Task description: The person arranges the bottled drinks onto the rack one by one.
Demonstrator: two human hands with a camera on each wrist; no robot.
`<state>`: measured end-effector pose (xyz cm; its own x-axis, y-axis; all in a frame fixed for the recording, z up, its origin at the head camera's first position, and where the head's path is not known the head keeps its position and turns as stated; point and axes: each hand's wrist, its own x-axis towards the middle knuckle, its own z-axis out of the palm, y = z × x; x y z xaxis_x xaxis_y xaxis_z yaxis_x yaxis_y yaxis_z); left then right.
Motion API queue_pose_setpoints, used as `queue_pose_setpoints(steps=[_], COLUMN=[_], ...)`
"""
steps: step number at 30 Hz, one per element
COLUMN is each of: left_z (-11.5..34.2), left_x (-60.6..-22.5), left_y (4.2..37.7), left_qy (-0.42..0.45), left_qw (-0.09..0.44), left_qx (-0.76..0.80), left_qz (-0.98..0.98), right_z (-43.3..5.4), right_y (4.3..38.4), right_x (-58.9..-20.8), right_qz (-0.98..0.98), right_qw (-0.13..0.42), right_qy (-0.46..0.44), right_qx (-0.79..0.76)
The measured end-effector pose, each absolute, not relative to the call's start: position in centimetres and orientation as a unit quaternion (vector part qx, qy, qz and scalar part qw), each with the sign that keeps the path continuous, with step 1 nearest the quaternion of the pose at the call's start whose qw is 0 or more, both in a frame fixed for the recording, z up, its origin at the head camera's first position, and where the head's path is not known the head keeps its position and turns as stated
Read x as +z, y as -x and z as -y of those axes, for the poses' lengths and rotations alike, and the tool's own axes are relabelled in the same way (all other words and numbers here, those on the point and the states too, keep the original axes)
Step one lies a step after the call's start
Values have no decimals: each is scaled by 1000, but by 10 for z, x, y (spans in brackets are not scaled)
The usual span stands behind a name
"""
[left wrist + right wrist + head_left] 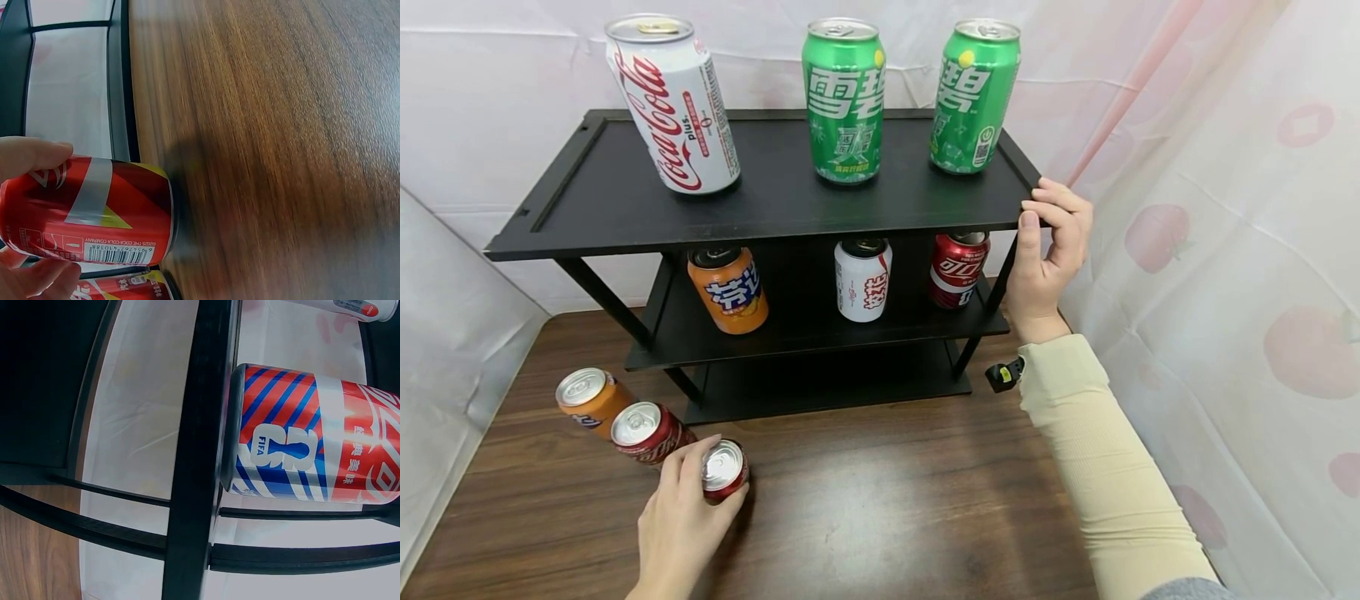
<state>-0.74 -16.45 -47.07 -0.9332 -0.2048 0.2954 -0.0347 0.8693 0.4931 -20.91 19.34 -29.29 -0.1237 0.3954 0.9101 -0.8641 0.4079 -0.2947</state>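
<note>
Beside the shelf's front left corner, my left hand [681, 508] grips a red Coca-Cola can [724, 472] round its side, thumb and fingers on opposite sides. The can is upright, at or just above the brown table; I cannot tell if it touches. The left wrist view shows the barcode on this red can [94, 212]. A second red can [651, 435] and an orange can [597, 404] stand to its left. My right hand [1051, 258] holds the right front corner of the black three-tier shelf [760, 217], fingers curled over the edge.
On the top tier stand a white Coca-Cola can [681, 117] and two green cans, one central [846, 100], one right [976, 96]. The middle tier bears an orange can [730, 292], a white can [862, 283] and a red can [958, 271]. Pale curtains [1240, 250] hang around.
</note>
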Motion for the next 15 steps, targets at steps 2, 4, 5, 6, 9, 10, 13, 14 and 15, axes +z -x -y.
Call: queue_pose_setpoints(steps=[2, 4, 5, 6, 9, 10, 13, 14, 15], left_z=[163, 162, 161, 160, 158, 157, 155, 155, 154], left_x=[-470, -470, -469, -469, -469, -469, -469, -470, -470], left_y=[8, 8, 8, 8, 8, 8, 9, 9, 10], left_qy=[-61, -60, -60, -59, -58, -58, -53, -50, -48], left_qw=[172, 173, 172, 172, 167, 166, 170, 173, 176], left_qx=[-249, -251, -251, -252, -252, -253, -253, -254, -255], left_qz=[951, 951, 951, 950, 951, 951, 951, 950, 950], right_z=[-193, -194, -194, -194, -194, -194, -194, -194, -194], right_y=[209, 209, 209, 209, 209, 209, 209, 209, 208], right_x=[-293, -293, -293, -293, -293, -293, -293, -293, -293], right_qz=[557, 557, 557, 557, 558, 558, 558, 558, 558], right_qw=[628, 628, 628, 629, 629, 629, 629, 629, 629], right_qy=[-211, -211, -210, -210, -209, -208, -208, -208, -208], right_qx=[501, 501, 501, 500, 499, 499, 499, 499, 500])
